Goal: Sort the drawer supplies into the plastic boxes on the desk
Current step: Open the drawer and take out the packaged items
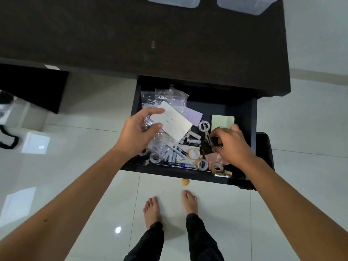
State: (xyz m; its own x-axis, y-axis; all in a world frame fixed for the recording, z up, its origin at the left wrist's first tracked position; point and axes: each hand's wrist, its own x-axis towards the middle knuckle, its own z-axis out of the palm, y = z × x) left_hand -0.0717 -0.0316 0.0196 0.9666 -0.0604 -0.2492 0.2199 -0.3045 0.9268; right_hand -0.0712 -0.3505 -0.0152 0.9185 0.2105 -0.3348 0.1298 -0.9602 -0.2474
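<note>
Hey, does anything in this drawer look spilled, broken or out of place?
Nothing looks spilled or broken. The drawer is a jumble: batteries, tape rolls and plastic bags lie mixed at all angles. The plastic boxes are cut off at the frame's top.

The desk across the top of the frame is dark brown with a faint grain, and the open drawer below it is black. Translucent, colourless plastic boxes line the upper edge. In the drawer's middle, a white card bears thin dark lines; right of it lie a lilac sheet and a pale green one. Clear bags glint above. The floor is glossy white tile; the trousers at the bottom are black.
</note>
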